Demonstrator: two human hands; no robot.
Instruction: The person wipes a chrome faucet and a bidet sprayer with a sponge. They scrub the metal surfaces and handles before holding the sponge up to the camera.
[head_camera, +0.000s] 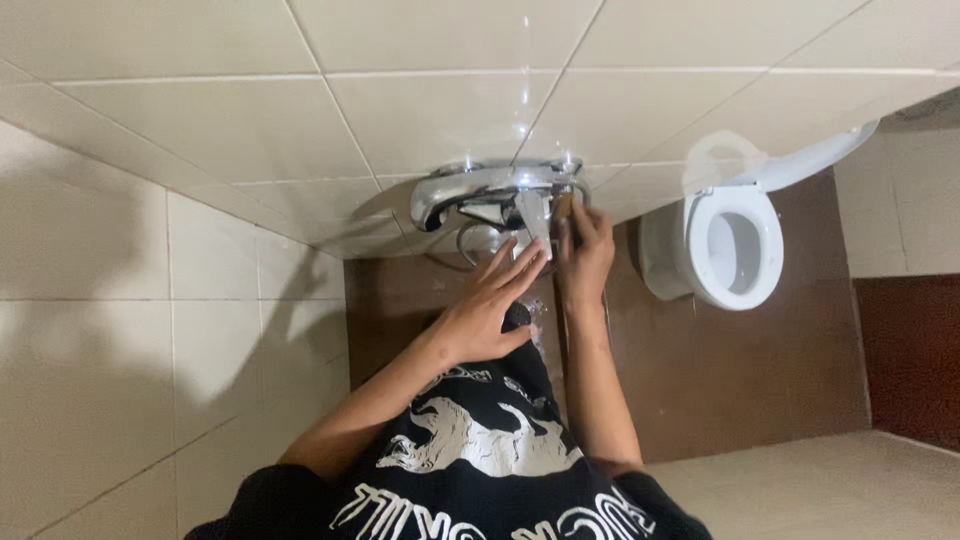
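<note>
Chrome wall faucet (480, 190) just beyond both hands; right hand (583, 250) grips brown sponge (564, 206), left hand (490, 310) flat open; one toilet (735, 245).

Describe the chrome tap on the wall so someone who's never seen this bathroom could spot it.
Start at the pale tiled wall left of the white toilet. Low on it, above the brown floor, sits the chrome tap, under both hands. It is the only shiny metal fixture, with a curved body and a hose looping beneath.

brown floor (760, 380) carries a white toilet (725, 240); the chrome tap (490, 190) hangs on the tiled wall (200, 130)
</note>
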